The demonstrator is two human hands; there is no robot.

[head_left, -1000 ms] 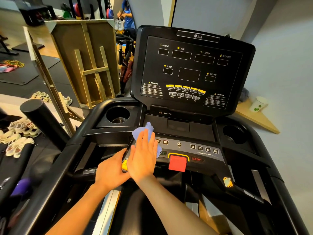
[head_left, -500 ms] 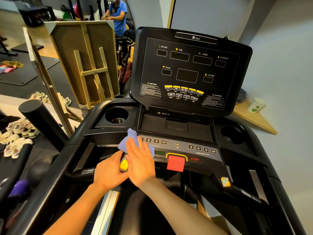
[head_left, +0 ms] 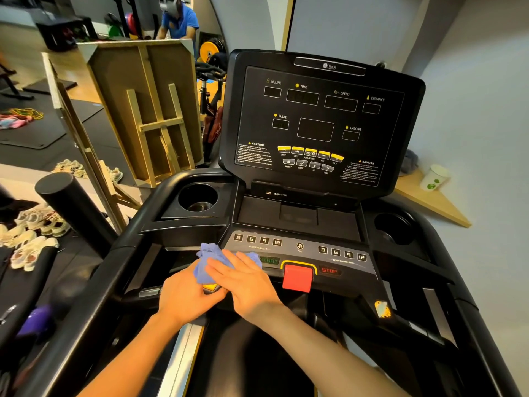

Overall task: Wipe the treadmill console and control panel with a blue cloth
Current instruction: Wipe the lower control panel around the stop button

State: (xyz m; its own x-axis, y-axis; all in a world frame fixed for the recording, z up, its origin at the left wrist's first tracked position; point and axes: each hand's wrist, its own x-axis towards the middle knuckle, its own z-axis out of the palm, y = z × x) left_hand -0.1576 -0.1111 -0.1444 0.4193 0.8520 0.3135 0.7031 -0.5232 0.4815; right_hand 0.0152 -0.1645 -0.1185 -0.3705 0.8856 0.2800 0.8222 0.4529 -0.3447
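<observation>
Gym floor, treadmill at centre frame. Blue cloth: lower centre, on the control panel left edge. My right hand: fingers flat, pressing it. My left hand: curled beside, grip unclear. Advice: even pressure, avoid the red stop button.

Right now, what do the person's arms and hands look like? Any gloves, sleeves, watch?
Both arms are bare as far as the frame shows: no sleeve in view. The left hand and right hand have no gloves. No watch, band or ring shows on either wrist or on the visible fingers. No markings visible.
</observation>
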